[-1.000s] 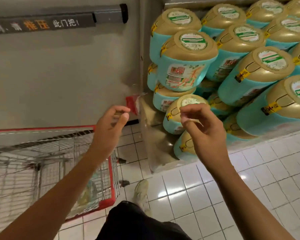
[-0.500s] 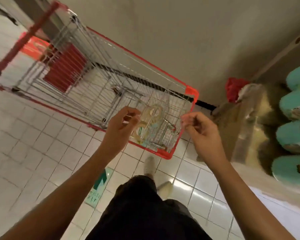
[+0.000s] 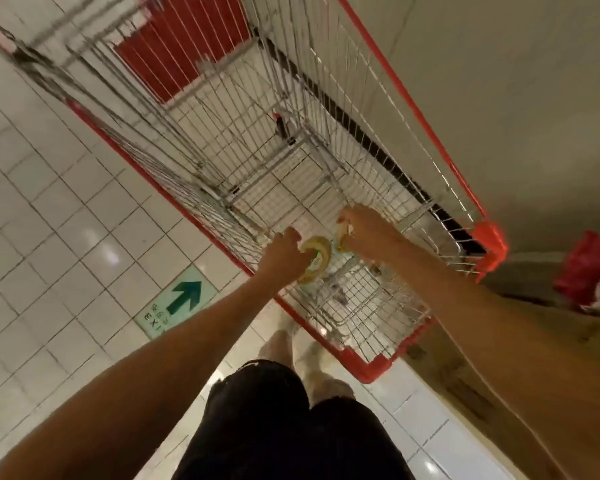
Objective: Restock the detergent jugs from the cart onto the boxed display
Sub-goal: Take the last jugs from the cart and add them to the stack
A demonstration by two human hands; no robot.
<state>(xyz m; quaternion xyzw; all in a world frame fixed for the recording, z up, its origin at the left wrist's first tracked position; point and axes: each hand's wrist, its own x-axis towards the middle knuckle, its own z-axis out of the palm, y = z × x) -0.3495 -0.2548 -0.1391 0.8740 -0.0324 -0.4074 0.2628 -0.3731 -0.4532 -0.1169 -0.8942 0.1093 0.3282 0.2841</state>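
Two detergent jugs with gold lids lie at the near end of the wire cart (image 3: pixel 371 370). My left hand (image 3: pixel 281 254) curls over the gold lid of the nearer jug (image 3: pixel 321 256). My right hand (image 3: pixel 368 232) grips the top of the second jug (image 3: pixel 343 237), which it mostly hides. Teal jug bodies barely show through the wire below the hands. The boxed display's jugs are out of view; only brown cardboard (image 3: pixel 444 372) shows at the right, beside my right forearm.
The cart has a red rim and a red child-seat flap (image 3: pixel 174 46) at its far end and stands along a beige wall (image 3: pixel 499 81). A red object (image 3: pixel 586 271) lies at the right. A green exit arrow (image 3: pixel 184 297) marks the white tile floor.
My view swung from the stacked display down to the cart. Both hands, held free above it half a second ago, have dropped into the basket onto the two jugs.
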